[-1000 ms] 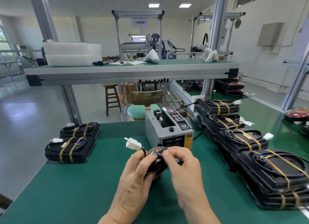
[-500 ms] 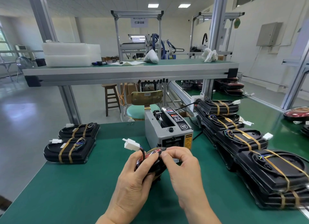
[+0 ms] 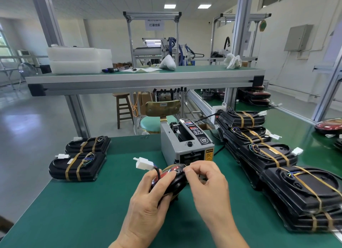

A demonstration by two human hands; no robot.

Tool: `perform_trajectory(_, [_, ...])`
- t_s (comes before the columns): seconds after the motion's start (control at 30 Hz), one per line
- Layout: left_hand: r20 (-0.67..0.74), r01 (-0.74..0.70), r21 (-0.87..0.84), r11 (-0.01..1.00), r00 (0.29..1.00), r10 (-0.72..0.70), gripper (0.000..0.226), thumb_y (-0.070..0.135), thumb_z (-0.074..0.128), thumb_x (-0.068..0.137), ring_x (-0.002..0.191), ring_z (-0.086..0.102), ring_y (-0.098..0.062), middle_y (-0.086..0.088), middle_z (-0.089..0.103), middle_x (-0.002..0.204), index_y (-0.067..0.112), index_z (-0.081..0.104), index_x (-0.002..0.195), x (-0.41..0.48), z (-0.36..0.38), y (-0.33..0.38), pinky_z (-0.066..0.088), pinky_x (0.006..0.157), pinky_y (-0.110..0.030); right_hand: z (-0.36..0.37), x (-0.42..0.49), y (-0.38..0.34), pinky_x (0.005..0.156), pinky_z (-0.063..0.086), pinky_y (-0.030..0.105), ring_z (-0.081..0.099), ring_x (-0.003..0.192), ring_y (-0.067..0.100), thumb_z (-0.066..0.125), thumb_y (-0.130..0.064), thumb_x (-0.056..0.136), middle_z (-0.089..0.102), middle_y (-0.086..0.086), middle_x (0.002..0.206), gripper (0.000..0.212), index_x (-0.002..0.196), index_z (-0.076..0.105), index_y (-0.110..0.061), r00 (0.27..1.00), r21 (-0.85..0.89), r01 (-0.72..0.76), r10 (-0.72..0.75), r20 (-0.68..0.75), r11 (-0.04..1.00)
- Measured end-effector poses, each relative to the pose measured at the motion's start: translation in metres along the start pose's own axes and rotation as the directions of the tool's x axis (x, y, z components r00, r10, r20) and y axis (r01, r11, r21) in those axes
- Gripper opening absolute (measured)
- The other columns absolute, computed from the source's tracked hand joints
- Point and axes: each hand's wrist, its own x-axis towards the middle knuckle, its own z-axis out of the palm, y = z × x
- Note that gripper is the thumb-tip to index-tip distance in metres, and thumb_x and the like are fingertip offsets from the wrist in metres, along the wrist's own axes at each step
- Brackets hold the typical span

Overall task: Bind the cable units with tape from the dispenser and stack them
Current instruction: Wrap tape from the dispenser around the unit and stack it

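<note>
Your left hand grips the cable unit from the left, fingers curled round its black body, and holds it on edge over the green tabletop, just in front of the tape dispenser. Your right hand pinches the unit's top edge between thumb and forefinger. The white connector sticks up to the left. Two bound units lie at far left; a row of bound stacks runs along the right.
</note>
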Motion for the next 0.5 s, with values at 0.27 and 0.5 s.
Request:
perform_trajectory(0.27, [0.004, -0.005, -0.010, 1.000, 1.000, 0.005, 0.064, 0.005, 0.067, 0.075, 0.107, 0.056, -0.005, 0.012, 0.047, 0.124, 0.035, 0.055, 0.131, -0.001, -0.001, 0.002, 0.047, 0.092, -0.016, 0.007, 0.002, -0.004, 0.073, 0.045, 0.008, 0.060, 0.090, -0.004, 0.075, -0.016, 0.080, 0.062, -0.015, 0.090, 0.022, 0.063, 0.067, -0.027, 0.999, -0.092, 0.025, -0.022, 0.039, 0.995])
perform_trajectory(0.5, [0.007, -0.002, -0.003, 1.000, 1.000, 0.002, 0.066, 0.004, 0.069, 0.075, 0.107, 0.055, -0.002, 0.015, 0.046, 0.124, 0.034, 0.054, 0.131, -0.002, -0.001, 0.001, 0.046, 0.091, -0.015, 0.012, 0.004, 0.000, 0.077, 0.046, 0.013, 0.059, 0.090, -0.001, 0.070, -0.013, 0.083, 0.057, -0.021, 0.093, 0.022, 0.066, 0.065, -0.025, 0.997, -0.119, 0.053, -0.046, 0.064, 0.991])
